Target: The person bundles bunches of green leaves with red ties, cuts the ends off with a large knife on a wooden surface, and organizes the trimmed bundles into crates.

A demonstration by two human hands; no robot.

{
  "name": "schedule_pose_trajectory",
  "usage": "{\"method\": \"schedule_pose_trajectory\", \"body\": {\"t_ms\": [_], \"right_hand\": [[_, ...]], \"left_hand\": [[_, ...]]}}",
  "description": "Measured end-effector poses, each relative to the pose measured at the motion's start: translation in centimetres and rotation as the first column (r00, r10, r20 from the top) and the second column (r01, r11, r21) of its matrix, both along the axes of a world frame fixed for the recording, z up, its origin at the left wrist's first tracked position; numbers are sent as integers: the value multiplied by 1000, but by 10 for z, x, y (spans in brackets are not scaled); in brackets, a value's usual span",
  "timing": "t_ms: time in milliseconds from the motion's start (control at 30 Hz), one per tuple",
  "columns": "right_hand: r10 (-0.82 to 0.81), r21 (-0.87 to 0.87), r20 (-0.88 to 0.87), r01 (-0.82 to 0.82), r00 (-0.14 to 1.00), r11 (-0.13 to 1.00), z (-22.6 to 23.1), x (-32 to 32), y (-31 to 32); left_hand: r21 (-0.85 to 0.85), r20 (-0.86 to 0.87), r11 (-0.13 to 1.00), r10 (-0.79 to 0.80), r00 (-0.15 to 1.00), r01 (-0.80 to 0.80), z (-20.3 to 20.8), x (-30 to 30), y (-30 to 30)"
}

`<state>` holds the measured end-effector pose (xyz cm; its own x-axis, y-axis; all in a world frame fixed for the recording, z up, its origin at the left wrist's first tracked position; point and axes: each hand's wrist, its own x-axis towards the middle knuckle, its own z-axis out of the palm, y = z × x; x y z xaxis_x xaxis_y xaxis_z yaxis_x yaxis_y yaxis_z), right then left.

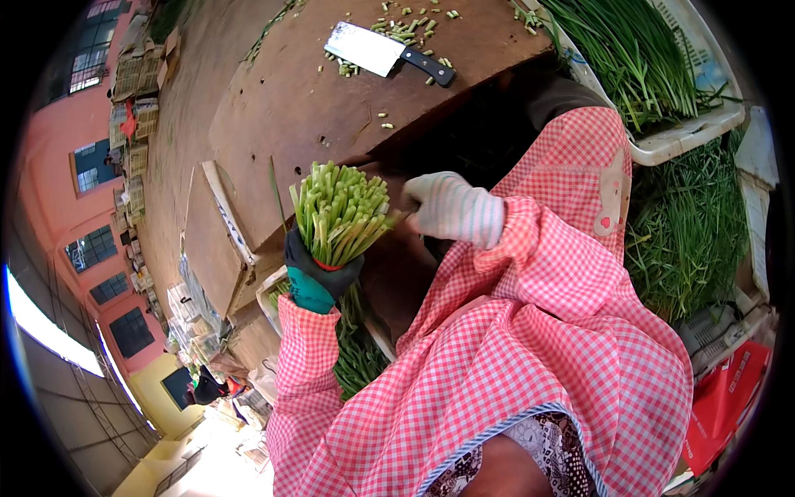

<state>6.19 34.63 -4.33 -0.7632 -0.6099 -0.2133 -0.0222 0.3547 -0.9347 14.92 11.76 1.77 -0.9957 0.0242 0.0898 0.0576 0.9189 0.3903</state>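
Note:
My left hand (319, 282), in a black and green glove, is wrapped around an upright bundle of green vegetable stalks (339, 203). Their pale cut ends point up, and a bit of red band shows at the grip. The leafy lower part of the bundle hangs mostly hidden below the hand. Just right of the stalks is my right hand (455, 209) in a white striped glove. Its fingers are curled closed, with the tips blurred, so what they pinch cannot be made out. On the brown board beyond lies a cleaver (377, 51) with a black handle.
Cut stem pieces (406, 31) are scattered around the cleaver on the brown board (273, 108). At the right, a white crate (662, 147) holds long green leaves, with loose greens (683, 236) below it. A red package (725, 406) lies at the lower right.

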Motion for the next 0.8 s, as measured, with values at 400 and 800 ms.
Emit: {"method": "schedule_pose_trajectory", "body": {"t_ms": [400, 800], "right_hand": [[-73, -181, -541, -31, 838, 983, 65, -16, -16], [-469, 37, -563, 587, 681, 809, 53, -72, 102]], "left_hand": [[-50, 27, 999, -16, 999, 18, 10, -8, 18], [31, 77, 997, 68, 995, -71, 17, 6, -1]]}}
